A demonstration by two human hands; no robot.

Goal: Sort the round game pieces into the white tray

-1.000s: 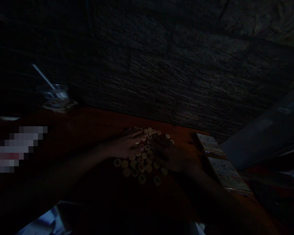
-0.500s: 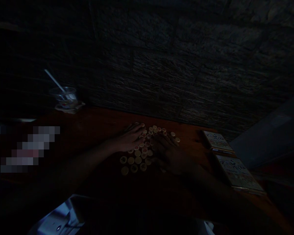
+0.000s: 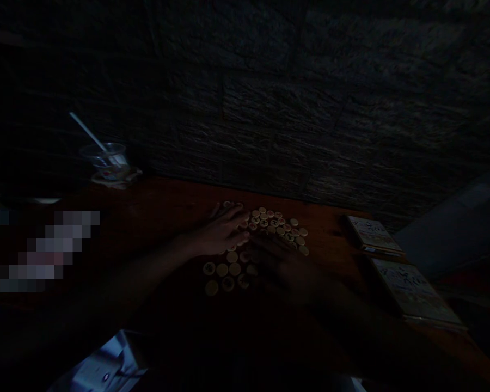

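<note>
Round xiangqi pieces (image 3: 234, 268), some with red or dark characters and some blank side up, lie spread on the dark wooden table (image 3: 167, 198). My left hand (image 3: 218, 234) rests flat over the left part of the spread, its fingers apart and pointing right. From the right, my right hand (image 3: 283, 261) lies over the pieces with fingers stretched to the left. Both palms hide some pieces beneath them. Several pieces show beyond the fingers toward the wall and several more on the near side. The light is very dim, so the right fingers are hard to make out.
A clear plastic cup (image 3: 108, 160) with a straw stands on a crumpled wrapper at the far left. Two flat printed boxes (image 3: 412, 286) (image 3: 373, 233) lie at the right edge. A stone wall (image 3: 261, 120) rises behind the table. Something pale (image 3: 106, 362) shows below its front edge.
My right hand has drawn slightly nearer, uncovering more pieces at the far right. My left hand has shifted a little to the right over the pieces. The view has moved slightly.
</note>
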